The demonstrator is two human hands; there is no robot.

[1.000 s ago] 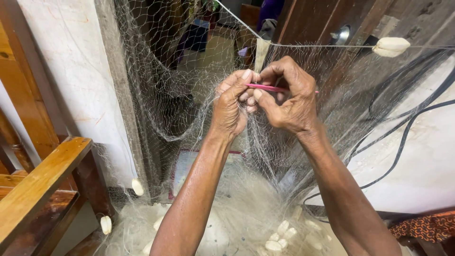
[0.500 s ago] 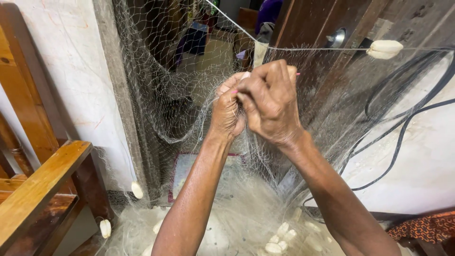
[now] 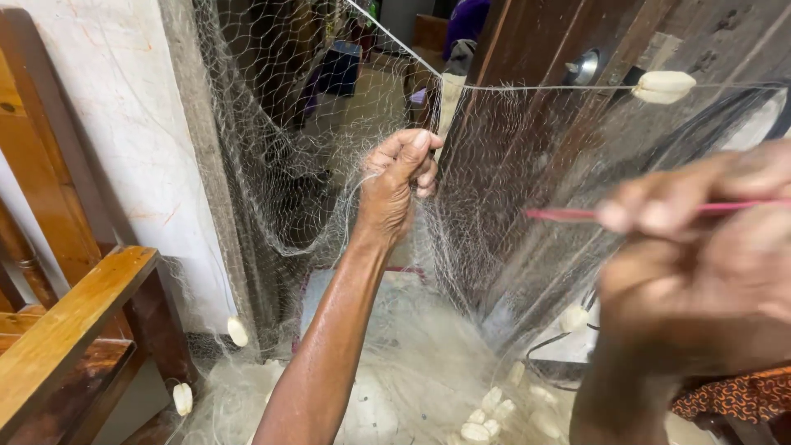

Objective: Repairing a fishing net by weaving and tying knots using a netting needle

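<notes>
Your left hand [image 3: 401, 183] pinched the hanging net [image 3: 329, 148] ahead, while your nearer right hand [image 3: 700, 264] gripped the red needle [image 3: 568, 214], lying level and pointing leftward.

White wall [image 3: 107, 148], wooden bench [image 3: 66, 330]

The right hand [image 3: 700, 264] is motion-blurred and cut by the right edge, so its grip on the red netting needle [image 3: 568, 214] is unclear; the needle's far end runs out of view.
</notes>
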